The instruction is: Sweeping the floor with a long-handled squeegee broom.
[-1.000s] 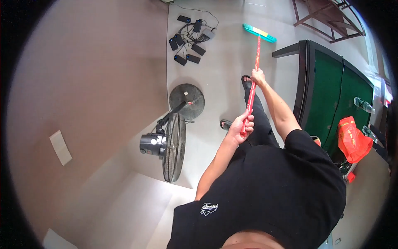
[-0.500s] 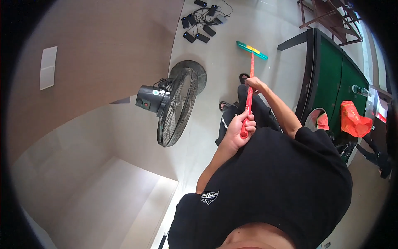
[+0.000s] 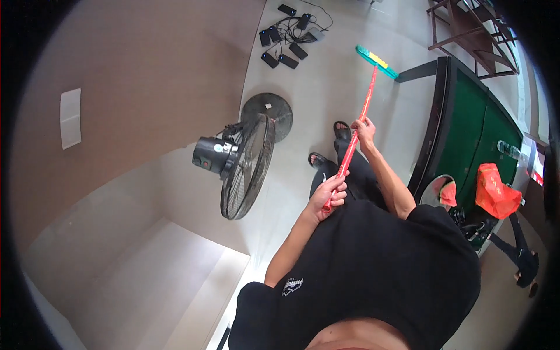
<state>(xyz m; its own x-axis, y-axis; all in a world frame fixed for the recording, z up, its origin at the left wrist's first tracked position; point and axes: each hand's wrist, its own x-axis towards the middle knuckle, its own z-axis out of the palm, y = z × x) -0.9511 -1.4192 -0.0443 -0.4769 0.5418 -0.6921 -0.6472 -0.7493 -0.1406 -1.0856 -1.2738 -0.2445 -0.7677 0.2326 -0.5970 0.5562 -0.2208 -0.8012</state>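
Observation:
A broom with a red handle (image 3: 348,157) slants away from my body across the floor. Near the top end of the handle, my left hand (image 3: 328,197) is closed around it. Farther down, my right hand (image 3: 364,129) grips the same handle with the arm stretched forward. The green and yellow broom head (image 3: 377,61) is down at floor level, beside the leg (image 3: 417,72) of the green-topped table; whether it touches the leg I cannot tell.
To the left stands a black floor fan (image 3: 248,166) by a brown wall. Several black devices (image 3: 289,61) with tangled cables lie on the floor ahead. The table (image 3: 461,116) at right bears a bottle (image 3: 508,149), an orange bag (image 3: 496,192) and watermelon (image 3: 448,193). Another person (image 3: 522,259) is at far right.
The broom head has swung right, closer to the table leg, and its handle tilts more. Both hands keep their hold; the handle's near end has shifted left and toward me.

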